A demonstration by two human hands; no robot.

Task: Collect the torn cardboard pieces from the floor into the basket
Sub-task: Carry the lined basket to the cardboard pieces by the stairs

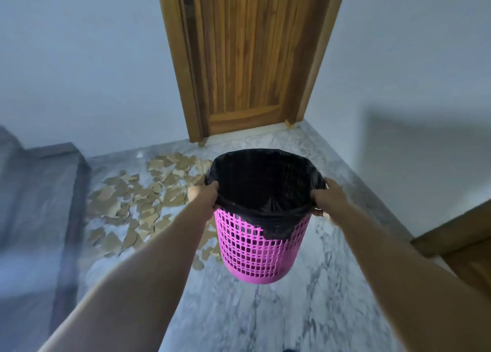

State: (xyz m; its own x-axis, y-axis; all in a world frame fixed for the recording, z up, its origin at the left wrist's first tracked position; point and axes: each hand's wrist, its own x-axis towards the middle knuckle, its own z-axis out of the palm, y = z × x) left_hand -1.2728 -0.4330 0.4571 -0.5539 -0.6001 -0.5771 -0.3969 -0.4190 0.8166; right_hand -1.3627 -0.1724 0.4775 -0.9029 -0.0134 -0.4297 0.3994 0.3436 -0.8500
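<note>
A pink plastic lattice basket [255, 253] lined with a black bag [261, 184] hangs in the air in front of me. My left hand [206, 196] grips its rim on the left side. My right hand [328, 197] grips the rim on the right. Several torn brown cardboard pieces [138, 205] lie scattered on the marble floor, to the left of the basket and partly behind it. The inside of the bag looks dark; I cannot tell whether it holds anything.
A closed wooden door [249, 56] stands straight ahead in the far wall. Grey stone steps [39, 192] rise on the left. A wooden frame [462, 250] juts in at the right edge. Grey-white marble floor [265, 317] lies below the basket.
</note>
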